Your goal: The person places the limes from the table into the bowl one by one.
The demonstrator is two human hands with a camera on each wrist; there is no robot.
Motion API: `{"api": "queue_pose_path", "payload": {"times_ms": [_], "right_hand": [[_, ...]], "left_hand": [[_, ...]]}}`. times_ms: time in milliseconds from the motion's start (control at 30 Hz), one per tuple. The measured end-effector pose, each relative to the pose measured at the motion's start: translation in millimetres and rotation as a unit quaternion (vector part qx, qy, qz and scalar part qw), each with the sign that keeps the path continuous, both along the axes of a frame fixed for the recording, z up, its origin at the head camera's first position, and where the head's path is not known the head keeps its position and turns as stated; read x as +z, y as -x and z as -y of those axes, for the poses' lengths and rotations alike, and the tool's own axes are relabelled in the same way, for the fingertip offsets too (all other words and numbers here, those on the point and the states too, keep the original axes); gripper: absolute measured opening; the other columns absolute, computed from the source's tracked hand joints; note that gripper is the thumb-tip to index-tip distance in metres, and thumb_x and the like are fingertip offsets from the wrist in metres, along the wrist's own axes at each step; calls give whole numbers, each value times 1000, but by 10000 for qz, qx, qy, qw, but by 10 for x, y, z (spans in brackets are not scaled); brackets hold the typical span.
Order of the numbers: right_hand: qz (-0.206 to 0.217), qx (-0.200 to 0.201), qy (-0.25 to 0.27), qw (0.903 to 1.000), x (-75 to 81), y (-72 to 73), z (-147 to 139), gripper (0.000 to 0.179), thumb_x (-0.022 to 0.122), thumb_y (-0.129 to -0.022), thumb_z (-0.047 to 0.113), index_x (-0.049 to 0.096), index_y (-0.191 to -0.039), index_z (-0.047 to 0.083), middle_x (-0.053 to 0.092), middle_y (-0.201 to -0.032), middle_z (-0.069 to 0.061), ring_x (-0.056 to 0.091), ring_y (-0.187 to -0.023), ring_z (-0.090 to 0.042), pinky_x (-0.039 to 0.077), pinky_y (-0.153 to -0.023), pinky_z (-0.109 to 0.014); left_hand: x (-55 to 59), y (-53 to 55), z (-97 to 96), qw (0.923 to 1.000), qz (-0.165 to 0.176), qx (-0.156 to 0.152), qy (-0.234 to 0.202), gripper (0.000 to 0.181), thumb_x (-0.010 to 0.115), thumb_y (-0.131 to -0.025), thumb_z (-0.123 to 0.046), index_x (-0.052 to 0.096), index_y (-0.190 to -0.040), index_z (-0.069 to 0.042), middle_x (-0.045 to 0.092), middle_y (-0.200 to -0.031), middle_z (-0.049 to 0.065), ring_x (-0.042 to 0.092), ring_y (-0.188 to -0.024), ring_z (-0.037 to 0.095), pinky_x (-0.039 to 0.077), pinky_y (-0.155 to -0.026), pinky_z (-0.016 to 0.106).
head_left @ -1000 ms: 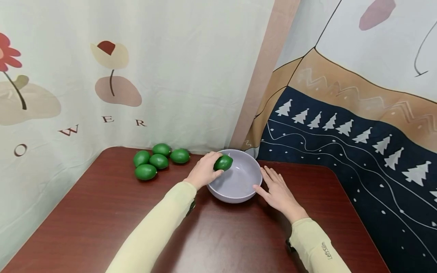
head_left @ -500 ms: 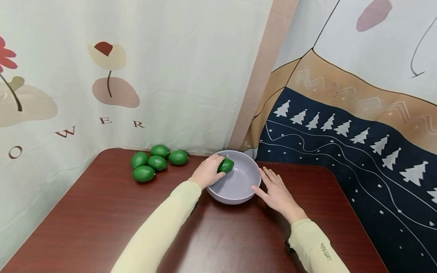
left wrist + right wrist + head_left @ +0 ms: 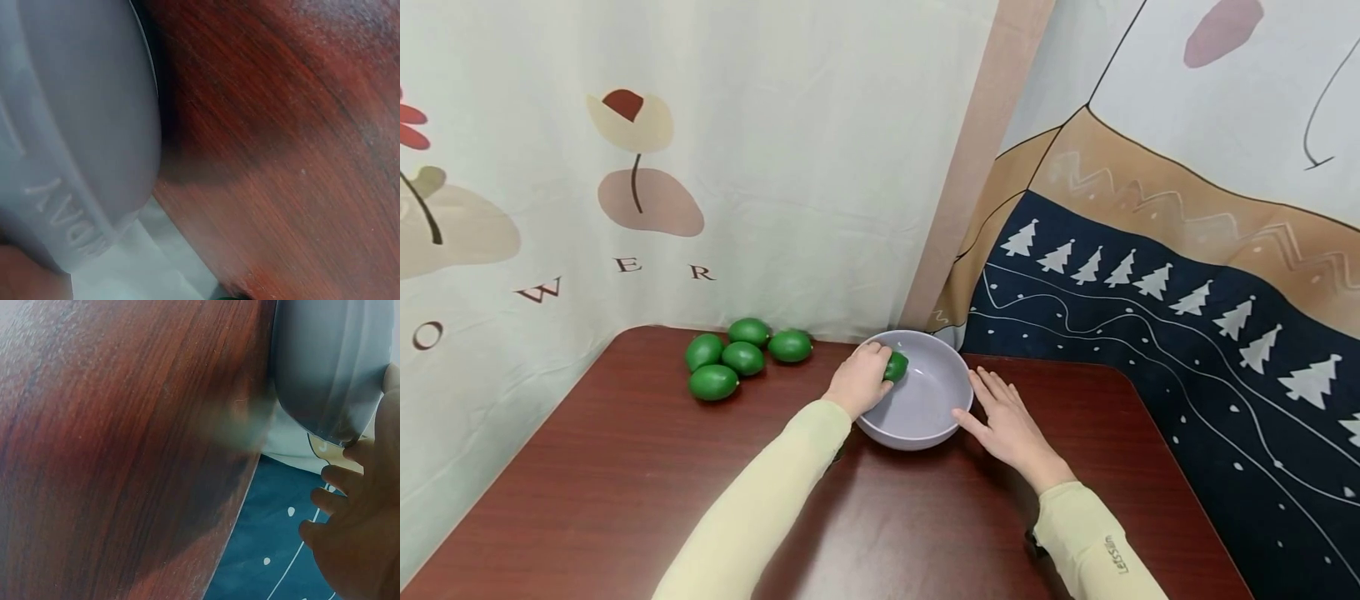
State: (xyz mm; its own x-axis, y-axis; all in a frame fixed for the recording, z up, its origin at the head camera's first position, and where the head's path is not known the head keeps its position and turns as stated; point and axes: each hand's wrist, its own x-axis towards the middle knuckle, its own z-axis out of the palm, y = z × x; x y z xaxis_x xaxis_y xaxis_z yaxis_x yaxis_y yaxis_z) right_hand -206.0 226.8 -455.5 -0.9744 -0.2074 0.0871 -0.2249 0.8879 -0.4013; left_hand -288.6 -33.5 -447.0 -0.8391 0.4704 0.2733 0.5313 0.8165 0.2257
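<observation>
Inside the left part of a pale lilac bowl [image 3: 925, 400], my left hand [image 3: 859, 379] grips a green lime [image 3: 896, 367], its fingers over the fruit. Only the lime's right end shows; the rest lies behind the fingers. My right hand [image 3: 1011, 425] rests against the bowl's right rim with fingers straight and thumb spread at the near edge. In the right wrist view, the fingertips of the right hand [image 3: 356, 512] meet the bowl's outer wall [image 3: 331, 369]. The left wrist view has the bowl's side [image 3: 94, 112] up close, with raised letters on it.
Several more limes [image 3: 743, 358] lie grouped at the back left of the dark red wooden table [image 3: 625, 500]. A white curtain [image 3: 790, 167] with printed flowers hangs behind, and a navy cloth [image 3: 1075, 317] with white trees hangs at the right.
My left hand has lowered the lime a little deeper into the bowl. The right hand keeps its place at the rim, and the view has shifted slightly.
</observation>
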Motion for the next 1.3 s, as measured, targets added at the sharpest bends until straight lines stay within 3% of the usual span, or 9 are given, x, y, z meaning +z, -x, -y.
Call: {"api": "queue_pose_path", "payload": {"times_ms": [433,1067,1300], "right_hand": [[-4,25,-29,10000,0,6,-11,84,60,-100,54,30,-163,6,28,-167,-21,21,-155,-44,12,-125,-61],[12,19,-35,10000,1,-8,-6,84,60,-100,53,31,-162,5,27,-167,-21,19,-156,-43,13,-125,-61],[1,28,-34,10000,-1,-9,-4,84,60,-100,54,30,-162,5,27,-167,-21,20,-155,-44,12,-125,-60]], "left_hand": [[6,1,-21,9995,41,123,285,42,82,-89,-21,66,-121,1,65,-112,15,62,-112,30,55,-97,42],[6,-11,-1,9992,224,112,-321,42,87,-83,-18,67,-117,0,61,-107,12,61,-98,26,57,-87,40],[49,-45,31,9977,381,-43,-551,49,85,-86,-18,65,-126,2,63,-120,14,61,-111,28,54,-97,41]]}}
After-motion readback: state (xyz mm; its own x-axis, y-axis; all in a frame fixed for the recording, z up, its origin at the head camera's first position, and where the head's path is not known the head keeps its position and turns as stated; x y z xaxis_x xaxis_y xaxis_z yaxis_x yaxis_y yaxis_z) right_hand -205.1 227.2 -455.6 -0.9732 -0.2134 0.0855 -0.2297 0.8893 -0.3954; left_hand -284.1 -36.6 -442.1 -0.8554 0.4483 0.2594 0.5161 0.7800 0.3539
